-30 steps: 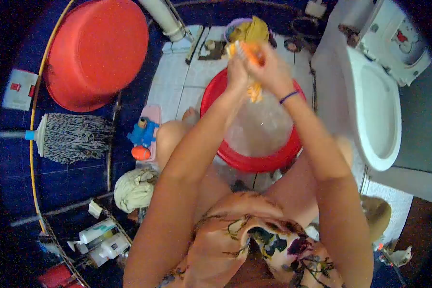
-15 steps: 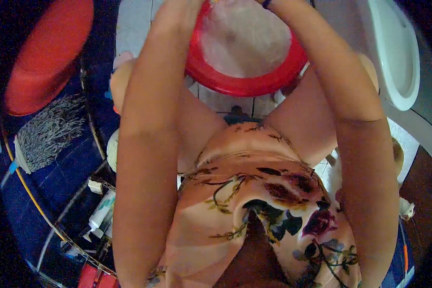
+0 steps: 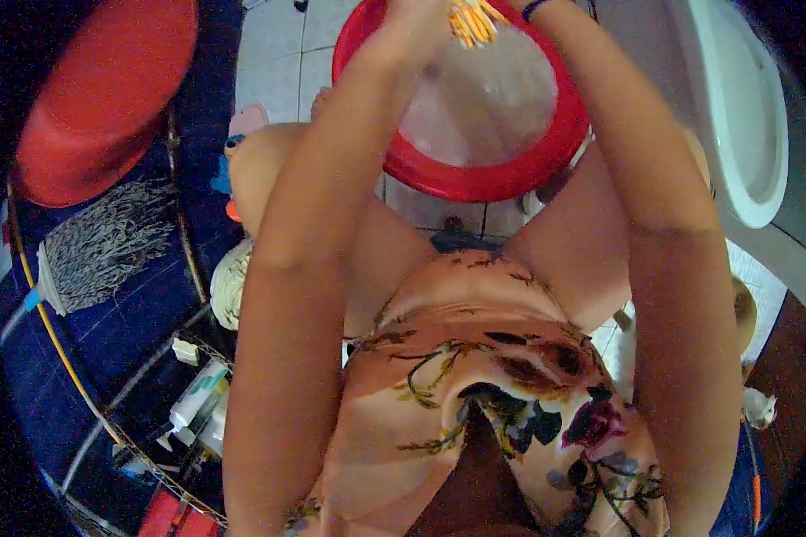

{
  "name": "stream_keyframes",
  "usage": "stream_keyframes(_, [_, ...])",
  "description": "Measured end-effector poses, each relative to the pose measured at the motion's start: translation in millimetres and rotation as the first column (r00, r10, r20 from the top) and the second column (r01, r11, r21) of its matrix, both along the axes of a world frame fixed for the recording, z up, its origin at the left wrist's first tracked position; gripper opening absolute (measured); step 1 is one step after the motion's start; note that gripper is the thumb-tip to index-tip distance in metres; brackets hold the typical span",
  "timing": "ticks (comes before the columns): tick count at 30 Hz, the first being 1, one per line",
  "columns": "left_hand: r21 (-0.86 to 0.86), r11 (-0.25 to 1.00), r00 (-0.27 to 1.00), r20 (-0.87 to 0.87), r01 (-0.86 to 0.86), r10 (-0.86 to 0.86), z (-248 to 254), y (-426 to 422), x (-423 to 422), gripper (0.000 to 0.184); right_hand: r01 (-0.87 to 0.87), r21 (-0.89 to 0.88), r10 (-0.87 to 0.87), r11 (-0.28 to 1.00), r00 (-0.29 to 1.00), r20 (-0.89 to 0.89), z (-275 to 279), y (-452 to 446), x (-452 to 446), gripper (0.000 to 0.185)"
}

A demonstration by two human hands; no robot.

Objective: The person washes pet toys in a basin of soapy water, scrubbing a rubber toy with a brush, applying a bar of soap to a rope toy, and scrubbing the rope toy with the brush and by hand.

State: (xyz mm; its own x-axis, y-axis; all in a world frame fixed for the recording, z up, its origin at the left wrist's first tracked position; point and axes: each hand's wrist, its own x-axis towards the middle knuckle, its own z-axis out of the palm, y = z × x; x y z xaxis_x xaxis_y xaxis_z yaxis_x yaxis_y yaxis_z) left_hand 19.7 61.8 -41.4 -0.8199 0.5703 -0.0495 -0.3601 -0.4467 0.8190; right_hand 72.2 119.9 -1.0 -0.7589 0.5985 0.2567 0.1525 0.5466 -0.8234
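Note:
At the top edge, over a red basin (image 3: 475, 182), both of my forearms reach together. My left hand (image 3: 421, 16) is blurred and partly cut off. Right beside its fingers hangs a bundle of orange and whitish strips (image 3: 473, 22); its exact kind is not clear. It appears to be gripped there, above the pale, cloudy water (image 3: 475, 112) in the basin. My right hand (image 3: 513, 4) is nearly all cut off by the top edge, its fingers hidden. A dark band (image 3: 533, 9) circles that wrist, close to the bundle.
On the left are a large red tub (image 3: 107, 98), a grey mop head (image 3: 107, 246) and a white tube (image 3: 195, 398). A white oval basin (image 3: 752, 134) stands on the right. The red basin rests on pale floor tiles (image 3: 269, 76) between my knees.
The view has shifted, so the basin sits lower and further right. The orange strips, barely visible at the top edge before, now show plainly. My left forearm has swung to the right.

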Motion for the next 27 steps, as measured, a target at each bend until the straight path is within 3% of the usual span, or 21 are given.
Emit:
stream_keyframes(1, [-0.063,0.994,0.996,0.017,-0.088,0.09,13,-2,11,0.053,0.057,0.003,-0.057,0.998,0.998,-0.007,-8,4,-6,0.059])
stream_keyframes(2, [0.027,0.994,0.987,0.121,0.104,-0.106,13,-7,-2,0.055,-0.009,-0.054,0.001,0.999,0.99,-0.138,-13,4,-10,0.06])
stream_keyframes(3, [0.133,0.949,0.932,0.191,0.285,-0.307,7,-17,-23,0.058,0.001,-0.101,-0.016,0.995,0.99,-0.143,-18,7,-18,0.06])
stream_keyframes(4, [0.242,0.858,0.833,0.226,0.453,-0.504,14,-21,-37,0.062,-0.024,-0.155,-0.014,0.988,0.971,-0.24,-14,10,-20,0.059])
stream_keyframes(5, [0.131,0.908,0.877,0.234,0.399,-0.419,18,-19,-43,0.053,-0.054,-0.207,-0.019,0.977,0.942,-0.334,-10,15,-18,0.059])
stream_keyframes(6, [0.023,0.943,0.915,0.233,0.332,-0.328,30,-22,-38,0.045,0.042,-0.418,-0.164,0.908,0.952,-0.26,2,16,-14,0.058])
stream_keyframes(7, [-0.079,0.964,0.947,0.223,0.255,-0.233,40,-25,-34,0.038,-0.108,-0.64,-0.089,0.761,0.959,-0.268,31,13,7,0.062])
stream_keyframes(8, [-0.023,0.963,0.939,0.227,0.269,-0.257,40,-26,-36,0.037,-0.119,-0.716,-0.17,0.688,0.933,-0.318,18,26,-3,0.062])
stream_keyframes(9, [0.03,0.958,0.93,0.233,0.285,-0.284,39,-28,-35,0.036,-0.18,-0.691,-0.109,0.7,0.929,-0.353,8,40,-2,0.036])
stream_keyframes(11, [0.032,0.971,0.945,0.225,0.235,-0.237,49,-29,-27,0.041,-0.291,-0.723,-0.033,0.627,0.917,-0.398,3,57,0,0.044])
stream_keyframes(13, [0.024,0.986,0.957,0.237,0.167,-0.168,51,-31,-27,0.043,-0.142,-0.669,-0.122,0.729,0.936,-0.331,14,45,0,0.046])
stream_keyframes(14, [0.014,0.987,0.978,0.131,0.162,-0.162,51,-30,-27,0.046,-0.183,-0.562,-0.053,0.806,0.924,-0.378,20,35,3,0.043])
stream_keyframes(16, [0.184,0.966,0.969,0.136,0.179,-0.205,46,-24,-29,0.05,-0.166,-0.188,0.079,0.968,0.913,-0.4,25,18,6,0.048])
stream_keyframes(17, [0.266,0.946,0.964,0.138,0.184,-0.226,44,-23,-32,0.053,-0.107,0.063,0.123,0.992,0.91,-0.395,27,8,9,0.048])
stream_keyframes(18, [0.209,0.96,0.964,0.153,0.184,-0.218,45,-28,-30,0.054,-0.09,0.094,0.113,0.992,0.952,-0.286,32,0,15,0.057])
stream_keyframes(21, [0.266,0.955,0.928,0.306,0.132,-0.214,62,-40,-25,0.053,-0.095,0.405,0.158,0.909,0.98,-0.125,40,-25,27,0.057])
stream_keyframes(22, [0.274,0.948,0.914,0.32,0.163,-0.25,71,-44,-22,0.053,-0.113,0.371,0.17,0.922,0.977,-0.125,41,-32,29,0.057])
stream_keyframes(25, [0.161,0.985,0.96,0.26,0.061,-0.102,51,-28,-18,0.053,-0.001,0.4,0.073,0.917,0.984,-0.165,31,-25,17,0.055])
stream_keyframes(26, [0.186,0.979,0.96,0.248,0.081,-0.126,46,-22,-11,0.053,0.082,0.409,0.035,0.909,0.962,-0.272,27,-14,8,0.055])
stream_keyframes(27, [0.227,0.962,0.939,0.271,0.154,-0.214,47,-21,-5,0.052,0.093,0.381,0.004,0.92,0.969,-0.247,26,-10,4,0.055])
